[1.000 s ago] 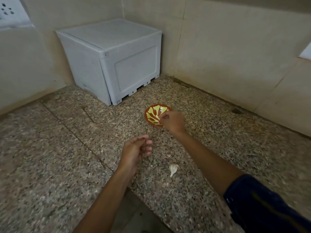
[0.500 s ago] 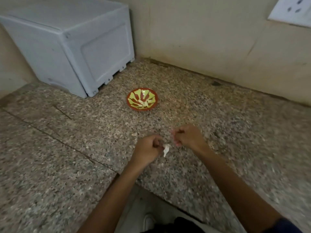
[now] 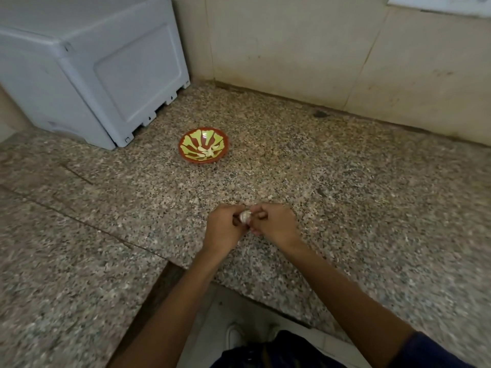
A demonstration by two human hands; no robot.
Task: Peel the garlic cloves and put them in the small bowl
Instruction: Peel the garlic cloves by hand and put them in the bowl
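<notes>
Right now a garlic clove (image 3: 245,216) sits pinched between both hands above the granite counter (image 3: 332,181), left hand (image 3: 225,229) and right hand (image 3: 276,224) each curled round it, fingertips meeting. Farther back, well apart, the small bowl (image 3: 186,144) holds peeled cloves (image 3: 207,152), near a grey box (image 3: 87,67) in the corner.

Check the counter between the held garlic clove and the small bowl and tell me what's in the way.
Nothing visible. The garlic clove sits pinched between the left hand and right hand; only bare counter lies ahead to the small bowl.
</notes>
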